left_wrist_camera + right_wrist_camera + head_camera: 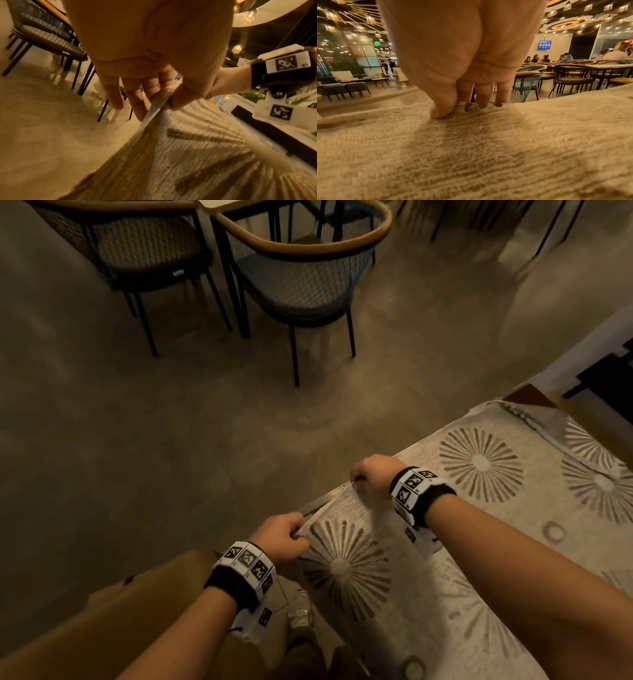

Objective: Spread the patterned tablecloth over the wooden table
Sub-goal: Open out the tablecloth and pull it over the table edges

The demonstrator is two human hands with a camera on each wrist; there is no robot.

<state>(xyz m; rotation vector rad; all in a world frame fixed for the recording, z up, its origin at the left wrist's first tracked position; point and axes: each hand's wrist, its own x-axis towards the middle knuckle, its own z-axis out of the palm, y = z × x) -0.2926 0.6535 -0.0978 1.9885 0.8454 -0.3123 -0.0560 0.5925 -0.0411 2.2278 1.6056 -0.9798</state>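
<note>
The beige tablecloth (479,525) with dark sunburst patterns lies over the wooden table (317,503), whose bare edge shows as a thin strip at the near left. My left hand (286,537) pinches the cloth's edge at the corner, thumb against fingers, and lifts a fold; the left wrist view shows the tablecloth (197,155) running up between thumb and fingers (137,105). My right hand (371,475) grips the same edge farther along. In the right wrist view the thumb (443,105) presses on top of the tablecloth (471,155) while the fingers curl over its edge.
Two mesh-backed chairs (301,278) stand on the tiled floor beyond the table, with open floor between. A brown chair back (113,621) sits at my lower left. My shoe (301,614) shows below the table. More chairs (573,75) and seated people fill the room behind.
</note>
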